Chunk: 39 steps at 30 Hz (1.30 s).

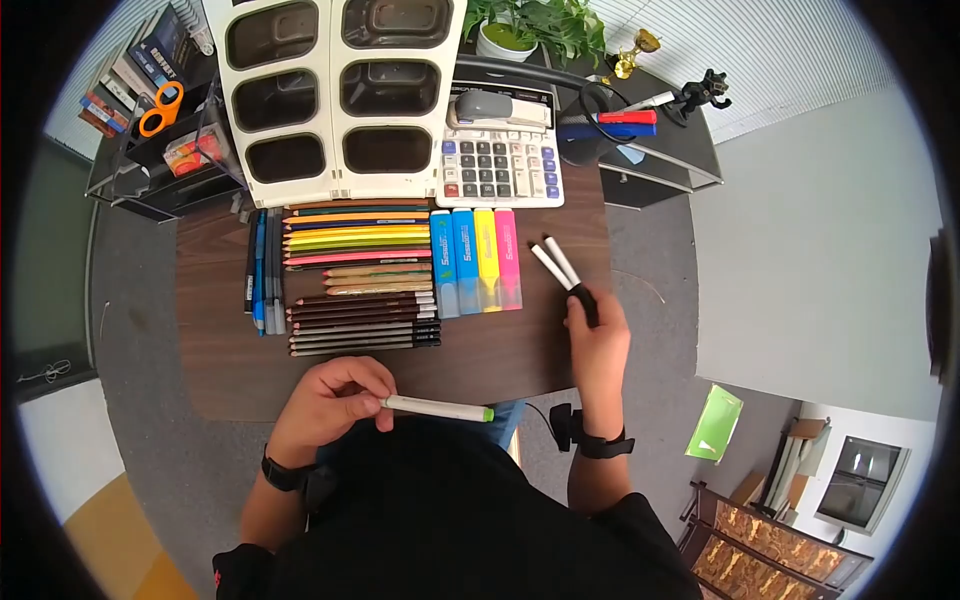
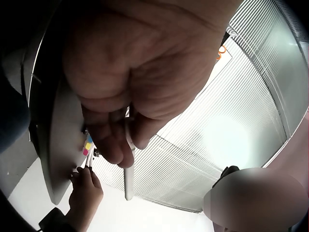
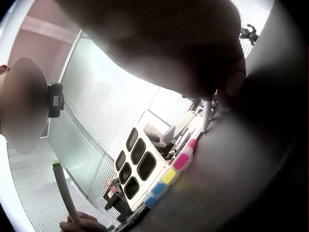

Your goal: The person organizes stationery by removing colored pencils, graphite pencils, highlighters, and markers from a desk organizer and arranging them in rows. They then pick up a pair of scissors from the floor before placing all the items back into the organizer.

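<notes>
My left hand (image 1: 338, 402) pinches one end of a white marker with a green tip (image 1: 438, 408), held sideways in front of my body at the table's near edge. In the left wrist view that marker (image 2: 128, 181) sticks out past the fingertips. On the right side of the table, my right hand (image 1: 603, 345) grips two white markers (image 1: 556, 264) by their black ends, side by side and pointing away from me. The right wrist view has the hand dark and close, hiding most of what it holds. Highlighters (image 1: 485, 245) in blue, yellow and pink lie to its left.
Rows of pencils (image 1: 360, 240) lie left of the highlighters, with several pens (image 1: 268, 275) beyond them. A white organizer with dark compartments (image 1: 335, 100) stands behind, beside a calculator (image 1: 500, 170) and a pen cup (image 1: 585, 145). Orange scissors (image 1: 160, 110) stand in a black holder at the back left.
</notes>
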Motion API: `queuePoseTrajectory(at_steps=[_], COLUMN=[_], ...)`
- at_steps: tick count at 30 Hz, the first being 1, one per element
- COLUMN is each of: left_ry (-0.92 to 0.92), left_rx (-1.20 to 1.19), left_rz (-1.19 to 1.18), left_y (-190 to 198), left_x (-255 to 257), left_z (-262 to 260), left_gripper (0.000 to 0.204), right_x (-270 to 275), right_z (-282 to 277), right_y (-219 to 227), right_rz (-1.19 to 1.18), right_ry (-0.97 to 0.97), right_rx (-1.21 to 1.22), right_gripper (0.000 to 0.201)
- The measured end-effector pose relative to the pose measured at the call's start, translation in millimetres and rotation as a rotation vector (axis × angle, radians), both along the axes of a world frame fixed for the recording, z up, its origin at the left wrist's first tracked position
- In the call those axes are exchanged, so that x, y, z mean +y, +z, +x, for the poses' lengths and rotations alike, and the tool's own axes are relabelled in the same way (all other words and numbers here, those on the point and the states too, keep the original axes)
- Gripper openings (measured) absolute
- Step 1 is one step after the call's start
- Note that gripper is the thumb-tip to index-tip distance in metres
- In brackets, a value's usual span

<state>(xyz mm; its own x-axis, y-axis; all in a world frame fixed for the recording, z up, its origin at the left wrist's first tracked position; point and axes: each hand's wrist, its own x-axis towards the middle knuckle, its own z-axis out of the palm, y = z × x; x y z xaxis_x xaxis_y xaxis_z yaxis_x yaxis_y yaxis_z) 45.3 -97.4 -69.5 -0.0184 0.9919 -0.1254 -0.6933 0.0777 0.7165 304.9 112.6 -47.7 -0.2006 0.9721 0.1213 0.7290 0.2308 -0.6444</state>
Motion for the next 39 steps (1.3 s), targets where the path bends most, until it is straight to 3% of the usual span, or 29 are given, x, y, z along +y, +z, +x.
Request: queuePoseTrajectory(at_steps=[1, 5, 11, 17, 30, 39], left_ry=[-0.009, -0.041, -0.072, -0.079, -0.126, -0.154], left_rx=[-0.029, -0.021, 0.005, 0.003, 0.016, 0.024], left_rz=[0.006, -0.002, 0.001, -0.009, 0.011, 0.016], left_y=[0, 0, 1, 1, 6, 5], left_x=[0, 1, 1, 0, 2, 4], left_z=[-1, -2, -3, -4, -6, -7], left_gripper=[0.012, 0.011, 0.011, 0.01, 0.008, 0.008], right_x=[-3, -13, -14, -16, 5, 6], right_z=[3, -6, -6, 5, -24, -28], right_y=[2, 21, 31, 41, 29, 38], right_rz=[0.067, 0.033, -0.049, -0.082, -0.012, -0.106], right_ry=[0.083, 0.099, 0.221, 0.406, 0.451, 0.522], right_rx=[-0.085, -0.256, -0.348, -0.277, -0.208, -0.149], right_gripper=[0.026, 0.033, 0.038, 0.042, 0.039, 0.043])
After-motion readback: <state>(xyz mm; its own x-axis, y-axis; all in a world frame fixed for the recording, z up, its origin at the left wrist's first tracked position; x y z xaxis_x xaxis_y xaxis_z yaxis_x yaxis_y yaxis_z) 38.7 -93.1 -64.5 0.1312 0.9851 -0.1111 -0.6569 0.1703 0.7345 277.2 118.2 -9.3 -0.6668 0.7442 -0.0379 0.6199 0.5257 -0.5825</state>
